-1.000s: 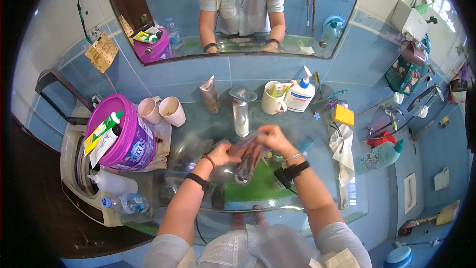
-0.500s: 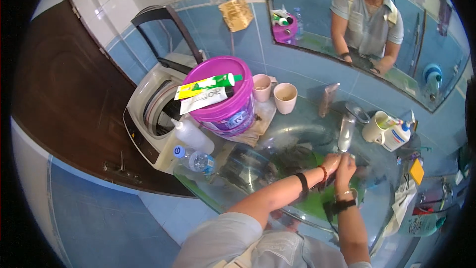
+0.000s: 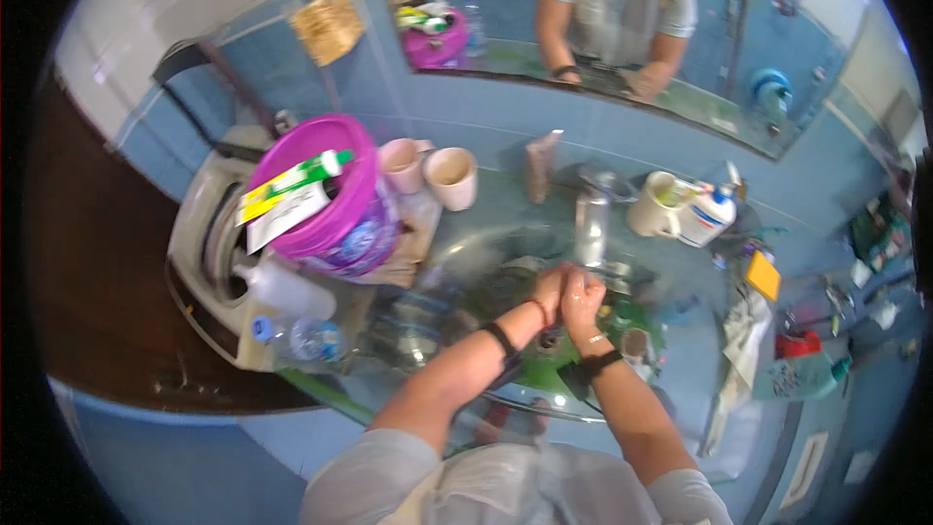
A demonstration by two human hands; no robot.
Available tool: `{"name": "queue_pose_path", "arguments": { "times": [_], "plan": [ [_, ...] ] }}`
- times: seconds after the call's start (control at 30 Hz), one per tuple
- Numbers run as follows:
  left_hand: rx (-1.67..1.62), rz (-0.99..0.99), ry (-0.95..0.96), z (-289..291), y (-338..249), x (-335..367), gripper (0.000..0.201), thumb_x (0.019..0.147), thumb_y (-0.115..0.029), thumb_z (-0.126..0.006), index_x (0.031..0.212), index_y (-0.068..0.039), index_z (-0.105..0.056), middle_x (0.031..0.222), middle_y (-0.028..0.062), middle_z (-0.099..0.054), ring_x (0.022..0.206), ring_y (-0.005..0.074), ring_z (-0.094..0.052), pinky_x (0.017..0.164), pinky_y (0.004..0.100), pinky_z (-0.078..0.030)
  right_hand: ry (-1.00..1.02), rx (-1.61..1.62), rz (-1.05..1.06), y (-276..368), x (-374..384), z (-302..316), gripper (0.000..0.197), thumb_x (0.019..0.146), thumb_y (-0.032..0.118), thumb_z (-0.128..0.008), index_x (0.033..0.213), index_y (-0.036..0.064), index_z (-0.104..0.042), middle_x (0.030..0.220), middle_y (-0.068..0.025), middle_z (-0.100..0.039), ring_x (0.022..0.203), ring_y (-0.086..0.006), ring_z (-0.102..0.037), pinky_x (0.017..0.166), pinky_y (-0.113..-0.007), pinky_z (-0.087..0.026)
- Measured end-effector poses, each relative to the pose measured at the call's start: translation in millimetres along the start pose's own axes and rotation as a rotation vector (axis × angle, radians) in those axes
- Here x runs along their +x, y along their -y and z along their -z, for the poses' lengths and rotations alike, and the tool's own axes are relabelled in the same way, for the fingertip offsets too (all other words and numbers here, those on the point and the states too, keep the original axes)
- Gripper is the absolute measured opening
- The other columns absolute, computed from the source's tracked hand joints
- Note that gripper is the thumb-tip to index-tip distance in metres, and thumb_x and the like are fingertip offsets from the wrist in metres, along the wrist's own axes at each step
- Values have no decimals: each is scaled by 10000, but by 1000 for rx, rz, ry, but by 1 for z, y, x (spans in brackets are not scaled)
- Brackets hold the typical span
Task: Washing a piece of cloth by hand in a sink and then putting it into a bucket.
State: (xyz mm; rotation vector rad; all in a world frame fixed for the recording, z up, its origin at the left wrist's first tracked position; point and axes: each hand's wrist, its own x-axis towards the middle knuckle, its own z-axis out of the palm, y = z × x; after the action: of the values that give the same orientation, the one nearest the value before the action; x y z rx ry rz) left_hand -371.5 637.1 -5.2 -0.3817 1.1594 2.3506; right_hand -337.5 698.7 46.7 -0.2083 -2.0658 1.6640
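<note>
My left hand [image 3: 549,294] and my right hand [image 3: 583,297] are pressed together below the silver tap [image 3: 591,226], above the glass basin [image 3: 559,414]. Both have their fingers curled in against each other. Whatever lies between them, if anything, is hidden, and the picture is slightly blurred. Wet sheen shows on the skin. Dark bands circle both wrists, and a red bracelet sits on the left one. Behind the tap stand a white mug [image 3: 654,206] holding brushes and a white pump bottle [image 3: 707,217].
A purple bucket [image 3: 367,224] with two tubes on top stands left, beside two pink cups [image 3: 452,180]. Nearer are a white squeeze bottle [image 3: 292,294] and a clear water bottle [image 3: 313,338]. A pinkish tube [image 3: 540,167] stands by the wall. A yellow sponge [image 3: 763,276] is at right.
The view has swung to the right, so everything sits farther left in the picture. My hands stay together under the tap, with the right hand's fingers now curled lower against the left.
</note>
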Motion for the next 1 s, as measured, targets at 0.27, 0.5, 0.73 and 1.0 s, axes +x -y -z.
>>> {"name": "queue_pose_path", "arguments": {
  "times": [0.27, 0.5, 0.73, 1.0],
  "plan": [
    [257, 49, -56, -9, 5, 0, 332, 872, -302, -507, 932, 9, -604, 840, 68, -619, 724, 119, -533, 633, 310, -434, -86, -293, 164, -7, 2, 16, 367, 834, 251, -502, 605, -29, -563, 571, -231, -541, 518, -407, -525, 499, -425, -412],
    [253, -122, 63, 63, 3, 35, 267, 857, -293, -504, 925, -53, -599, 841, 26, -606, 726, 152, -556, 648, 311, -456, 125, -340, 315, 45, -14, 0, 286, 802, 230, -519, 629, 15, -595, 619, -232, -548, 587, -407, -553, 534, -453, -434],
    [935, 121, 381, -12, -56, -43, 474, 790, -471, -615, 1020, -57, -598, 993, 46, -598, 835, 121, -541, 745, 290, -438, -185, -442, 62, 13, 78, 97, 391, 834, 244, -516, 550, -24, -513, 544, -221, -509, 485, -386, -498, 468, -447, -365],
    [832, -1, 220, -1, -54, -30, 278, 777, -175, -655, 970, 12, -580, 830, 29, -592, 734, 105, -531, 656, 274, -439, -98, -298, -113, 2, 96, 139, 365, 765, 254, -574, 582, -50, -490, 527, -157, -490, 482, -196, -439, 501, -382, -383]
  ]
}}
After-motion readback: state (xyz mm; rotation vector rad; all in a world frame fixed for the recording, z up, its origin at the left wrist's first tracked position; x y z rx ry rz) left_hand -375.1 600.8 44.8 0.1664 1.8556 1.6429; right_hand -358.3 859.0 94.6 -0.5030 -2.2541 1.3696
